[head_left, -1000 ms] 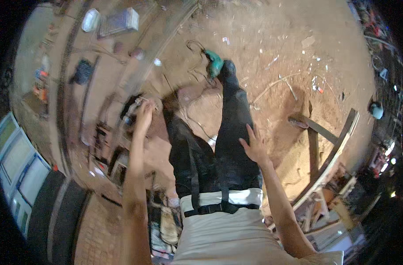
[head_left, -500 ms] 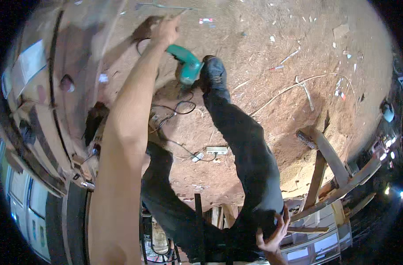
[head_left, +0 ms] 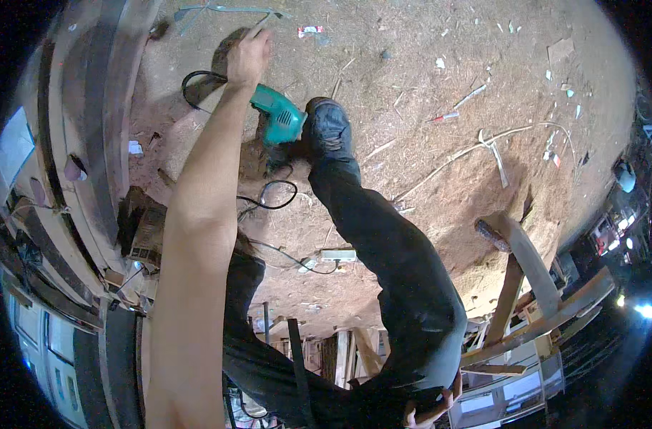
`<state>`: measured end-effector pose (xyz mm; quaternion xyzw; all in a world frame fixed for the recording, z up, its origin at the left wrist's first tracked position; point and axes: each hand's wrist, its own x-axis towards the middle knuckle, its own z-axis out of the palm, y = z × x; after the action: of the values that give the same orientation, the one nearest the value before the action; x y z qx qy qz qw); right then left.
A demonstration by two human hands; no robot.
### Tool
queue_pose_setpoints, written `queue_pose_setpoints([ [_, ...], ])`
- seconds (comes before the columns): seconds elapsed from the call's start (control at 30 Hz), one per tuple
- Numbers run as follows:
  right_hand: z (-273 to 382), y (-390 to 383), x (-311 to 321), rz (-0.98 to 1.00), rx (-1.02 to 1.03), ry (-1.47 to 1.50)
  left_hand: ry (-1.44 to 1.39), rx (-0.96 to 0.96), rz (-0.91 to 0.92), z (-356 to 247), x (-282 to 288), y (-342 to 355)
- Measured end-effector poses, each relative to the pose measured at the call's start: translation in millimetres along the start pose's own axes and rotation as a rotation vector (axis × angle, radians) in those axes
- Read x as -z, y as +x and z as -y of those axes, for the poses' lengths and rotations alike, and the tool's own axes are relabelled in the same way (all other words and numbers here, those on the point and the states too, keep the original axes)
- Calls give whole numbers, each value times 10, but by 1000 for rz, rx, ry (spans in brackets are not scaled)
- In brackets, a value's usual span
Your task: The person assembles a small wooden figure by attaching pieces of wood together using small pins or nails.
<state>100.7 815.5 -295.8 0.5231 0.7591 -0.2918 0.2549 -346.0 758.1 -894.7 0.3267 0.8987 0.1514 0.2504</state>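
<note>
Left hand point(head_left: 247, 58) there, upper left, fingers bunched narrow, can't tell if they hold anything | teal corded drill point(head_left: 282, 123) just below, on dirt floor point(head_left: 412, 79) beside the boot point(head_left: 330, 129) | right hand point(head_left: 432, 415), lower right, fingers apart at black trousers point(head_left: 412, 264) | best keep cord point(head_left: 279, 206) clear of boot
</note>
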Motion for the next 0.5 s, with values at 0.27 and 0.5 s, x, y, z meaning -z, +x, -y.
queue_pose_setpoints([
  [0.27, -297, 209, 70, -9, -79, 58, 300, -310, -110, 328, 71, 313],
  [0.5, -967, 1113, -310, -113, -332, 506, -75, -221, -311, 237, 161, 151],
])
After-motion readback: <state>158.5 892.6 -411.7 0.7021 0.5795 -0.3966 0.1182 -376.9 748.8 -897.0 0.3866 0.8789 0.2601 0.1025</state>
